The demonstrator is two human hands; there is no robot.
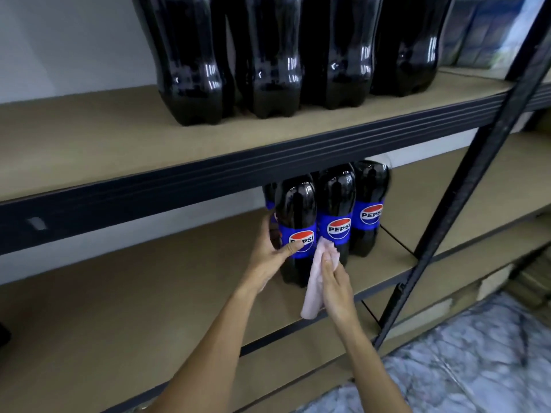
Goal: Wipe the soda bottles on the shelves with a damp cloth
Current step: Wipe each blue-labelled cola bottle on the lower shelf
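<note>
Left hand (268, 257) grips the front bottle (295, 210) at its blue label, thumb across the logo, fingers curled round the left side and out of view behind it. Bottle upright on the middle shelf (149, 293), directly in that grip, base on the board near the front edge. Just right of the left thumb, the pink cloth (313, 296) is pressed to the bottle's lower right side, in the gap beside the second bottle (337, 198). Right hand (335, 287) holds the cloth, fingers laid long over it; the top of the cloth is bunched round the fingertips and its tail hangs below the palm toward the shelf edge. Right thumb hidden under the cloth, so can't tell how it pinches. Right of both hands, the second bottle and a third bottle (369, 189) stand upright, touching in a row; another bottle (269, 195) is partly visible behind the left fingers. Above the hands, the upper shelf carries a row of large dark bottles (268, 55). Far right of the grip, a black diagonal brace (465, 186).
</note>
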